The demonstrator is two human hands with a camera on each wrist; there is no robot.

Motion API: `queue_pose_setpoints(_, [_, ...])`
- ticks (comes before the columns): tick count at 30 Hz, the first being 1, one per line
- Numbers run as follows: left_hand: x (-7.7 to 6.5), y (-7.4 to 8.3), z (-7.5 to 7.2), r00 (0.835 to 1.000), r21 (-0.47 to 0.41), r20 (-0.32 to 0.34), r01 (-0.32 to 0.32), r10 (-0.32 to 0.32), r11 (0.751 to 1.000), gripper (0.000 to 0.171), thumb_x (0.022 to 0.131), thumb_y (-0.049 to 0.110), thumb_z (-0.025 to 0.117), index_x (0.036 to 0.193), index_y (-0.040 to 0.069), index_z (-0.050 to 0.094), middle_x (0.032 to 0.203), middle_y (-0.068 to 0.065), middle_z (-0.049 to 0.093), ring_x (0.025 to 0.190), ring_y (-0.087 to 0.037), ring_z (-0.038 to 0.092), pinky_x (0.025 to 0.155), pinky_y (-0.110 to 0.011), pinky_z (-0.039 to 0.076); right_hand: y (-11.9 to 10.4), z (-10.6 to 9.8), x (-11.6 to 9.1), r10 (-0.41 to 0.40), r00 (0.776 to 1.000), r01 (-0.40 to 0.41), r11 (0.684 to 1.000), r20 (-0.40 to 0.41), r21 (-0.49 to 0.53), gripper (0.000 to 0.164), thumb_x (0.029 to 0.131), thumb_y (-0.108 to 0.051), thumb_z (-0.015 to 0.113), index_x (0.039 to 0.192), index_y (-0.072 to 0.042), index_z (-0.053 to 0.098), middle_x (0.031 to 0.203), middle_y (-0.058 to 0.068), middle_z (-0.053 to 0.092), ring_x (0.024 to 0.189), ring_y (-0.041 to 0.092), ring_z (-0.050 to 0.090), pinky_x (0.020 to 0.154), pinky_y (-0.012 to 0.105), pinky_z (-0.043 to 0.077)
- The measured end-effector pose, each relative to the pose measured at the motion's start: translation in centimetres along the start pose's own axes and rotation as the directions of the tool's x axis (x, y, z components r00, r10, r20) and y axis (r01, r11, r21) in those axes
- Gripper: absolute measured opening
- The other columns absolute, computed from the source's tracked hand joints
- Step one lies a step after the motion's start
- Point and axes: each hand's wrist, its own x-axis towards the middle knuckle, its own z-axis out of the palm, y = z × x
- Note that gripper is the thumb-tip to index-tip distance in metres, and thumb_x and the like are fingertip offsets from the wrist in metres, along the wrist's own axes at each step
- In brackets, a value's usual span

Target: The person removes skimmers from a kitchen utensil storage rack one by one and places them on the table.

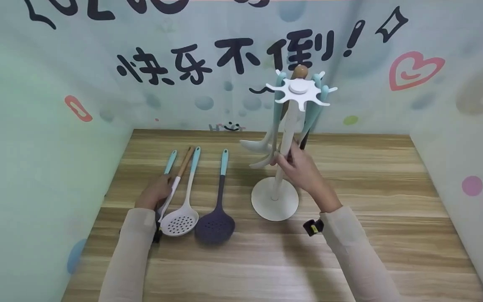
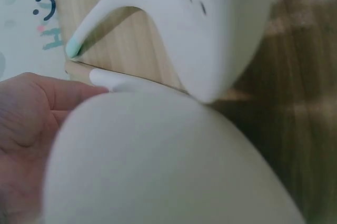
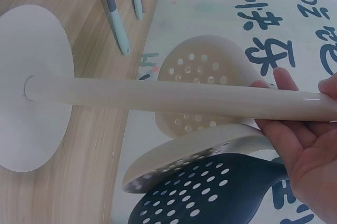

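Boxed in on three sides by greenish left wall [image 1: 27, 159], pale blue back wall [image 1: 174, 109], greyish right wall [image 1: 442, 134]. Printed with big black Chinese characters [image 1: 237, 61], blue bubbles [image 1: 204, 102], green spot [image 1: 350, 120], smiley [image 1: 231, 127] low at table edge. Marked near right corner with pink heart [image 1: 411, 76]. Surfaced below with tan wood-grain table [image 1: 426, 260], streaked side to side. Lit dimly, with soft shadows.

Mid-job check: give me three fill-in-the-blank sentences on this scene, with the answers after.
1. The right hand grips the white stand by its ____.
2. In the head view, the dark utensil on the table lies to the ____ of the stand.
3. The stand's base has a ____ outline.

Missing words: pole; left; round.
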Motion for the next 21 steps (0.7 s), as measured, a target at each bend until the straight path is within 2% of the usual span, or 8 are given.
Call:
queue_pose_setpoints(3, [-0.2,0.2,-0.2,1.000,-0.011,0.011,0.003,-0.002,1.000,0.048,0.101,0.018,0.027,0.145,-0.001,0.023,0.144,-0.029,0.031,0.131,-0.044,0.032,0.106,-0.054,0.030,0.1,0.0,0.0,0.001,1.000,-0.001,1.000,-0.004,-0.005,0.023,0.095,-0.012,0.045,0.115,0.000,0.042,0.088,0.017,0.066,0.086,0.026,0.064,0.083,0.047,0.050])
queue_pose_setpoints(6, [-0.6,0.8,-0.5,1.000,-0.023,-0.010,-0.023,0.022,0.999,0.048,0.101,0.016,0.029,0.145,-0.001,0.023,0.140,-0.029,0.035,0.128,-0.043,0.037,0.104,-0.054,0.033,0.1,0.0,0.0,0.013,1.000,-0.013,1.000,-0.003,0.001,0.022,0.095,-0.012,0.045,0.114,-0.001,0.043,0.088,0.017,0.066,0.086,0.025,0.064,0.083,0.047,0.050])
queue_pose_setpoints(12, [-1.3,3.2,-1.3,0.990,0.006,-0.111,-0.085,0.085,0.996,0.055,0.094,0.010,0.038,0.147,0.003,0.022,0.149,-0.031,0.012,0.136,-0.048,0.016,0.107,-0.060,0.022,0.0,0.0,-0.1,0.024,1.000,-0.024,1.000,0.001,0.002,0.021,0.096,-0.013,0.045,0.112,0.000,0.044,0.088,0.017,0.067,0.088,0.026,0.064,0.083,0.046,0.050])
queue_pose_setpoints(13, [-1.3,3.7,-1.4,0.986,0.021,-0.132,-0.096,0.098,0.995,0.057,0.093,0.010,0.039,0.147,0.004,0.022,0.151,-0.030,0.007,0.137,-0.048,0.013,0.106,-0.061,0.022,0.0,0.0,-0.1,0.023,1.000,-0.023,1.000,0.000,0.003,0.022,0.096,-0.013,0.045,0.113,0.000,0.044,0.088,0.016,0.067,0.087,0.026,0.065,0.082,0.046,0.050])
queue_pose_setpoints(16, [-1.6,5.2,-1.5,0.970,0.037,-0.185,-0.154,0.159,0.987,0.057,0.093,0.012,0.042,0.147,0.005,0.023,0.151,-0.027,0.010,0.136,-0.048,0.016,0.103,-0.062,0.027,0.0,0.0,-0.1,0.015,1.000,-0.015,1.000,-0.001,-0.005,0.022,0.096,-0.012,0.045,0.113,0.000,0.043,0.088,0.015,0.067,0.087,0.026,0.065,0.083,0.046,0.050])
queue_pose_setpoints(19, [-1.9,6.7,-1.4,0.945,0.050,-0.232,-0.225,0.231,0.973,0.055,0.095,0.013,0.042,0.146,0.007,0.025,0.150,-0.025,0.014,0.136,-0.046,0.017,0.104,-0.062,0.026,0.1,0.1,-0.1,0.002,1.000,-0.002,1.000,-0.006,-0.017,0.022,0.095,-0.012,0.046,0.113,0.001,0.043,0.087,0.015,0.067,0.087,0.026,0.065,0.084,0.048,0.050])
queue_pose_setpoints(21, [-2.2,7.7,-1.3,0.923,0.058,-0.266,-0.273,0.279,0.960,0.054,0.095,0.015,0.043,0.146,0.008,0.026,0.149,-0.025,0.019,0.136,-0.046,0.019,0.105,-0.061,0.025,0.1,0.1,-0.1,-0.006,1.000,0.005,1.000,-0.009,-0.022,0.021,0.095,-0.012,0.046,0.112,0.002,0.044,0.087,0.014,0.067,0.087,0.026,0.065,0.084,0.048,0.050])
